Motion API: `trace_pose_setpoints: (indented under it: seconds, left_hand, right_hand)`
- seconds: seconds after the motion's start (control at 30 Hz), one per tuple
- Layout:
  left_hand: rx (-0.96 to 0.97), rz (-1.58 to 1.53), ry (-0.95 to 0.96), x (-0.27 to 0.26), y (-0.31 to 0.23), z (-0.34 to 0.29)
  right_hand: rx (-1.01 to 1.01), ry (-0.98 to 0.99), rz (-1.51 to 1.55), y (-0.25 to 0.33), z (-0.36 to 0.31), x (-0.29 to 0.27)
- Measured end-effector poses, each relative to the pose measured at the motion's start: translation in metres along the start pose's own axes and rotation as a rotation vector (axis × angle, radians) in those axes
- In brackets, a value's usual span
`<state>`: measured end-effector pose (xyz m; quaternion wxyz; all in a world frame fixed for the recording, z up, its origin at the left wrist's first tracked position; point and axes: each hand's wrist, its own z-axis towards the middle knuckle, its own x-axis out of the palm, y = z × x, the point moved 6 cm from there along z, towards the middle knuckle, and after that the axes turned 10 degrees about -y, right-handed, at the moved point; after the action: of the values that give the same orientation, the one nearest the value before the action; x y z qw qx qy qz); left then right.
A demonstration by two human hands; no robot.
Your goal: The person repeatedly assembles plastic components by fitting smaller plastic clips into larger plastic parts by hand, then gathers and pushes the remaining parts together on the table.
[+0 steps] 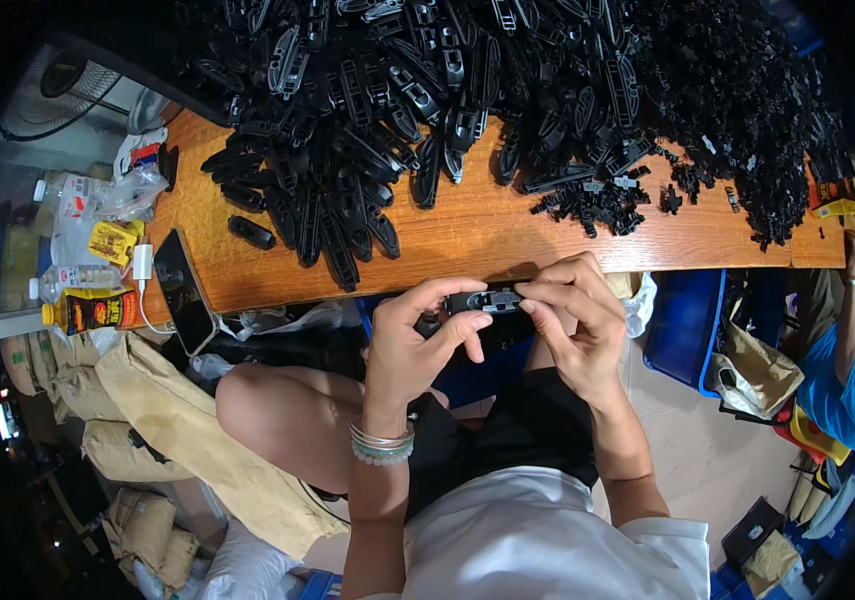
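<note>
Between my two hands, just off the table's near edge, is a long black plastic part (487,300) with a slotted middle. My left hand (409,340) wraps its left end, thumb along the near side and index finger behind. The fingertips and thumb of my right hand (582,325) pinch its right end; whether a smaller piece is also in that pinch is hidden. Beyond my hands lies a heap of similar long black parts (347,200). To its right are small black clips (597,205) in a loose cluster.
The wooden table (467,235) carries a bigger pile of small black pieces (737,130) at the right. A phone (187,295) with a white cable overhangs the left edge, near plastic bottles (77,282). Right of my legs stands a blue crate (682,335); beyond it sits a person in blue (852,380).
</note>
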<state>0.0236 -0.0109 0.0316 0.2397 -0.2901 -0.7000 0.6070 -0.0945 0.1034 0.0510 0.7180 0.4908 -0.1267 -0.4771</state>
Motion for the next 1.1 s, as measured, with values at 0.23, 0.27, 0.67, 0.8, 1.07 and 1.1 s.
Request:
trace_pose_setpoints:
  seconds: [0.23, 0.27, 0.67, 0.8, 1.07, 1.1]
  left_hand:
    - [0.005, 0.024, 0.026, 0.001, 0.000, 0.000]
    - [-0.002, 0.038, 0.011, 0.001, 0.001, 0.000]
    - [0.116, 0.145, -0.063, -0.001, 0.005, -0.001]
    - [-0.081, 0.074, 0.009, -0.006, 0.023, -0.001]
    - [0.603, 0.312, -0.150, 0.036, -0.029, 0.040]
    - [0.627, 0.343, -0.229, 0.046, -0.028, 0.053]
  right_hand:
    - [0.006, 0.019, 0.026, -0.002, -0.002, 0.002]
    - [-0.085, 0.020, -0.069, 0.004, -0.002, 0.002]
    - [0.201, 0.105, 0.064, -0.014, -0.018, 0.009]
    - [0.159, 0.134, 0.047, -0.021, -0.018, 0.007]
    - [-0.053, -0.361, -0.629, -0.043, 0.017, -0.045]
    - [-0.021, -0.369, -0.644, -0.048, 0.019, -0.048]
